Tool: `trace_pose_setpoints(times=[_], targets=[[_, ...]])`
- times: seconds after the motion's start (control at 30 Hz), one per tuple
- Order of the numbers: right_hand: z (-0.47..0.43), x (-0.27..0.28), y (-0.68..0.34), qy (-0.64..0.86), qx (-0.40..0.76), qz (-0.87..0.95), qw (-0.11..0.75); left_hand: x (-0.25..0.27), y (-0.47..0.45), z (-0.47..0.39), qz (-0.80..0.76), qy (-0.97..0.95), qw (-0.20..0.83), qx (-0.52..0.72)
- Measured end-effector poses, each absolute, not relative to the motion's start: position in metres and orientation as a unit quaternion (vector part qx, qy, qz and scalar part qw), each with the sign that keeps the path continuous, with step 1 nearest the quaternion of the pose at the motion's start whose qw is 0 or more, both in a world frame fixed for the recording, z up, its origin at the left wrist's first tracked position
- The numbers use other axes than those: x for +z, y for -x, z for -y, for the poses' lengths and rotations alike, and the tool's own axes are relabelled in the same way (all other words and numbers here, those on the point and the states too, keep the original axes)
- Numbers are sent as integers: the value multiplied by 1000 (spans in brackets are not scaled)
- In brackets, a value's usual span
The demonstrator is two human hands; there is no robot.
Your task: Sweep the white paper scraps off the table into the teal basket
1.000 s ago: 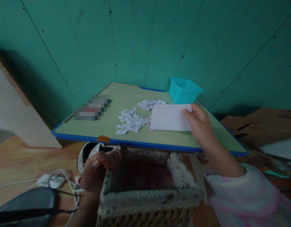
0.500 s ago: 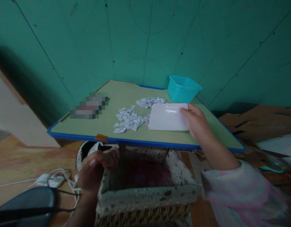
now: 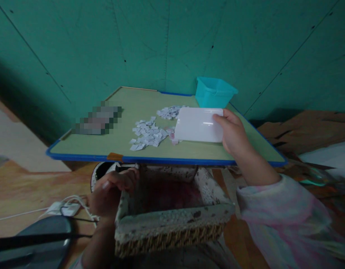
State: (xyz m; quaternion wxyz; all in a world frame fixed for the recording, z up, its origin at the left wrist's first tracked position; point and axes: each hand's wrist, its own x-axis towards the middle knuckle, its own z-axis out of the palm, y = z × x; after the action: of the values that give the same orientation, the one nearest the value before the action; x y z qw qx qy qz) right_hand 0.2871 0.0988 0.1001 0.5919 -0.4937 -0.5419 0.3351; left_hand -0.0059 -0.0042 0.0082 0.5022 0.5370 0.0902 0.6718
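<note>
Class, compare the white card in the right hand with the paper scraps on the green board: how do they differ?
The white card is one large smooth rectangle; the paper scraps are many small pieces. The right hand holds the card, while the scraps lie loose in heaps on the green board. Both are white.

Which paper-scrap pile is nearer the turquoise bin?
The far pile, right beside the turquoise bin; the bigger pile lies closer to the board's front edge.

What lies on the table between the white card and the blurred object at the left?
In the head view, small white paper scraps lie between the white card and the blurred object.
</note>
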Motion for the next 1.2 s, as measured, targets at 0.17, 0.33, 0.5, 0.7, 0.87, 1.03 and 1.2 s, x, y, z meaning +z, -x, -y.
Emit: trace_pose_setpoints(times=[0.17, 0.33, 0.5, 0.7, 0.87, 1.03, 1.2], targets=[[-99, 99, -284, 510, 331, 547, 575, 6, 5, 4, -91, -529, 488, 688], [-91, 103, -282, 505, 357, 549, 562, 5, 2, 3, -87, -522, 484, 697], [-88, 104, -282, 511, 353, 549, 560, 7, 3, 2, -80, -530, 488, 689], [-83, 103, -281, 515, 360, 547, 553, 8, 5, 2, -79, -539, 485, 684], [-78, 101, -280, 511, 376, 553, 540, 6, 5, 1, -75, -532, 486, 689], [-76, 100, -279, 500, 380, 550, 550, 8, 4, 1, -74, -542, 480, 686], [-69, 98, -275, 493, 400, 552, 540, 9, 3, 2, -83, -535, 481, 689]])
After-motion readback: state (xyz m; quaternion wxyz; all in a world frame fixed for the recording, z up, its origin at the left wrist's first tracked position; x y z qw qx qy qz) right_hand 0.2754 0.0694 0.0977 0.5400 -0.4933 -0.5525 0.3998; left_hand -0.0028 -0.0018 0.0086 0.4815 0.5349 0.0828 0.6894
